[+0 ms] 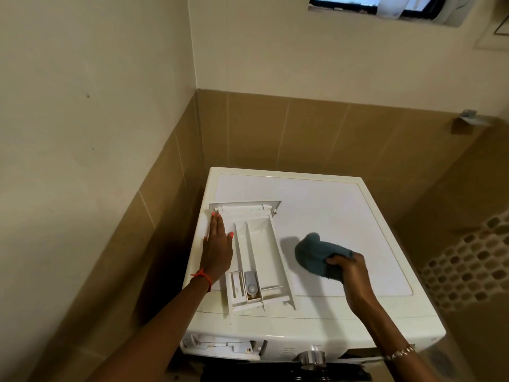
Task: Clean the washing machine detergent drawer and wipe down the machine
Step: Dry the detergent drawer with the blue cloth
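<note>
The white detergent drawer (pixel 254 252) lies flat on the left part of the washing machine's top (pixel 344 210), its front panel toward the wall. My left hand (pixel 216 248) rests on the drawer's left side with fingers straight. My right hand (pixel 348 267) grips a bunched blue-grey cloth (pixel 315 250) just right of the drawer, over the machine's top. The empty drawer slot (pixel 220 347) shows at the machine's front left.
The machine stands in a corner, with a tiled wall close on the left and behind. A chrome dial (pixel 312 357) sits on the front panel. A perforated white basket (pixel 468 266) stands to the right. A window (pixel 385 4) is high on the back wall.
</note>
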`<control>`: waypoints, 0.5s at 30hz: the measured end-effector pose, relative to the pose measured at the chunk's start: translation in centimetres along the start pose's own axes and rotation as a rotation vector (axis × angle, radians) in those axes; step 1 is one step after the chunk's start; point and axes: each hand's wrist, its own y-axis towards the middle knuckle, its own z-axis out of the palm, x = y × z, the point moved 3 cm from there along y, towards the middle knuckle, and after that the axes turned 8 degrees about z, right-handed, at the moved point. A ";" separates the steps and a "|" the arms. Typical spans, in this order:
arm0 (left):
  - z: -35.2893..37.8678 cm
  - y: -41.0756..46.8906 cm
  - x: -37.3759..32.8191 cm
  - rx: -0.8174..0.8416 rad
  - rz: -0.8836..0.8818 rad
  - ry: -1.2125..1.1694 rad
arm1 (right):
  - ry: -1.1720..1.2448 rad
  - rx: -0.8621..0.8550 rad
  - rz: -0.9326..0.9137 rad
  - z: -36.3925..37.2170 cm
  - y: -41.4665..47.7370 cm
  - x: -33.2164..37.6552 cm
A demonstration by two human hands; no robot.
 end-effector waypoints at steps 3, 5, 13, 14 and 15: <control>0.4 -0.2 0.4 0.012 0.019 -0.024 | -0.284 0.111 -0.316 4.7 0.3 2.6; 0.3 -0.3 0.6 0.001 0.012 -0.030 | -0.538 0.159 -0.518 8.3 0.8 2.9; 0.2 -0.2 0.6 0.059 -0.007 0.088 | -1.504 0.242 -0.873 16.1 2.9 -1.8; 0.2 -0.2 0.5 0.060 -0.012 0.113 | -1.547 0.200 -0.948 16.2 2.8 -1.8; 0.3 -0.2 0.5 0.062 -0.016 0.133 | -1.577 0.173 -1.025 16.2 2.7 -1.8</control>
